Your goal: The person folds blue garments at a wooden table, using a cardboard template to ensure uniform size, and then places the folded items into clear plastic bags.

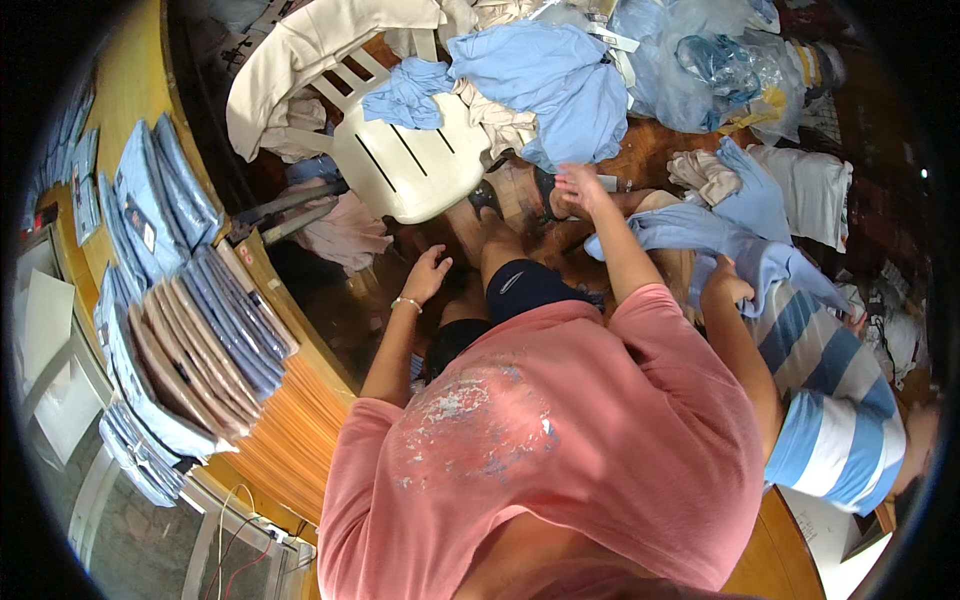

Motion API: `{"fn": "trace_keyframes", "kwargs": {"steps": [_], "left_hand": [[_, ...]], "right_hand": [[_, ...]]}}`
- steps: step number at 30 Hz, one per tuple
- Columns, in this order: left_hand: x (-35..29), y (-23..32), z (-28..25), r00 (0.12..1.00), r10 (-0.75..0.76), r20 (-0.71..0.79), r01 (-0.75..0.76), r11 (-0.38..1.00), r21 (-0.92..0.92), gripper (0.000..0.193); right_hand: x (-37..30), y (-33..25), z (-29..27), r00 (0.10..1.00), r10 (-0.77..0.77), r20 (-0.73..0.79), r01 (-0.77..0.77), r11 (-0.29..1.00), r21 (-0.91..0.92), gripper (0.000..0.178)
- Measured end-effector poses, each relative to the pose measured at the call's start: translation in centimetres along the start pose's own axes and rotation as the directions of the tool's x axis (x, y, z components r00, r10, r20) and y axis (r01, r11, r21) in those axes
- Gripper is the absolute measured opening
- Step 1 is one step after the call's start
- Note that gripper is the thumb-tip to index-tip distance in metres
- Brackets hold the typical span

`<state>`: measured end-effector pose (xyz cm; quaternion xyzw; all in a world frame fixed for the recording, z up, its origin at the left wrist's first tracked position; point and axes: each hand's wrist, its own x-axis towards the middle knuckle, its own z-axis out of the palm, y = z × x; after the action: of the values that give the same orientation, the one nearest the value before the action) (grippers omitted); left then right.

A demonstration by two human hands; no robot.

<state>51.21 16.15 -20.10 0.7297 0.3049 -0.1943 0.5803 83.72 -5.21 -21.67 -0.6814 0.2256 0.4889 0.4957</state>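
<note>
Just beyond spread, empty right hand (578, 190), farther from empty, loose-fingered left hand (427, 276), blue cloth (548, 88).

your salmon-pink T-shirt (640, 470), its short sleeves (655, 315), a speckled white-and-blue patch (480, 410) on the chest, navy shorts (540, 283) toward twelve o'clock with a white oval emblem (511, 284), pale bracelet (406, 301) on your left wrist (401, 314) toward eleven
</note>
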Motion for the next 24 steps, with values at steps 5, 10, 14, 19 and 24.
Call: {"fn": "trace_keyframes", "kwargs": {"steps": [5, 10, 14, 19, 24], "left_hand": [[2.6, 5.0, 0.3, 0.960, -0.143, 0.240, 0.173, 0.979, -0.106, 0.044], [13.5, 8.2, 0.3, 0.954, -0.002, 0.299, -0.012, 0.999, 0.044, 0.048], [26.9, 10.5, 1.7, 0.994, 0.034, 0.107, -0.019, 0.989, -0.146, 0.048], [37.2, 12.9, 0.6, 0.898, -0.080, -0.434, -0.090, 0.929, -0.358, 0.084], [38.6, 12.8, -1.3, 0.935, -0.354, 0.018, 0.298, 0.756, -0.582, 0.051]], "right_hand": [[11.1, 6.8, -2.7, 0.974, 0.216, -0.066, -0.189, 0.940, 0.284, 0.043], [15.9, 6.0, 1.8, 0.910, 0.413, -0.024, -0.111, 0.299, 0.948, 0.062], [17.8, 6.2, -0.9, 0.921, 0.351, -0.167, 0.126, 0.136, 0.983, 0.052], [14.2, 2.2, -2.6, 0.671, 0.371, -0.642, 0.402, 0.544, 0.736, 0.039], [9.3, -7.5, -2.5, 0.150, -0.386, -0.910, 0.775, 0.618, -0.134, 0.023]]}}
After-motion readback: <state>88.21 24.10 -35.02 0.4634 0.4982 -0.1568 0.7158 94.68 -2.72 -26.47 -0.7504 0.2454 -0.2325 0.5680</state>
